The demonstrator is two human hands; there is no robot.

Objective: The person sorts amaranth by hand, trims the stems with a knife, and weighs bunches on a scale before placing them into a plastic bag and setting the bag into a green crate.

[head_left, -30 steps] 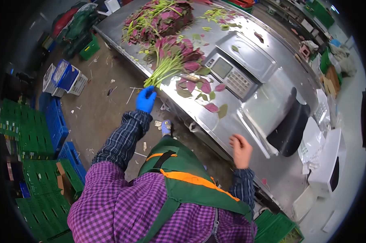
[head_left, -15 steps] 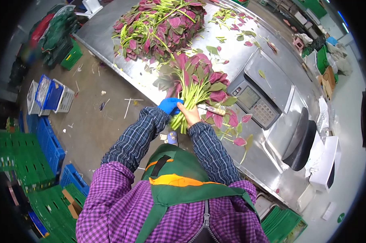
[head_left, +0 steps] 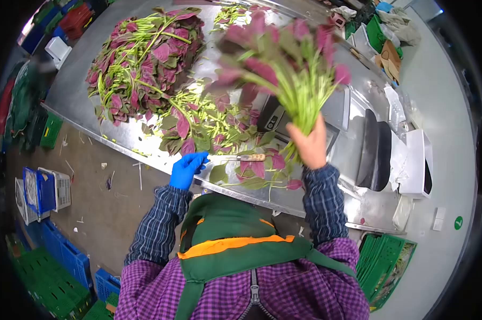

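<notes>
My right hand (head_left: pixel 310 144) is wrapped round the stems of a bunch of amaranth greens (head_left: pixel 305 90), raised over the scale (head_left: pixel 271 121) and hiding much of it. The leaves are purple and green, and blurred by motion. My left hand (head_left: pixel 186 169), in a blue glove, is at the table's near edge with its fingers loosely curled and a gap at the thumb; nothing shows in it. Just right of its fingertips a knife (head_left: pixel 251 158) with a light patterned handle lies among loose leaves. Cut stems and leaves (head_left: pixel 214 120) are strewn beyond it.
A large heap of amaranth (head_left: pixel 150 58) lies on the metal table (head_left: pixel 73 98) at the left. A black curved object (head_left: pixel 377 152) and a white box (head_left: pixel 416 162) are at the right. Crates (head_left: pixel 41 192) stand on the floor at the left, with green crates (head_left: pixel 382 261) at lower right.
The bunch has gone up and right in my right hand, from near my body to above the scale. My left hand has let go of it and is now apart. The view has turned.
</notes>
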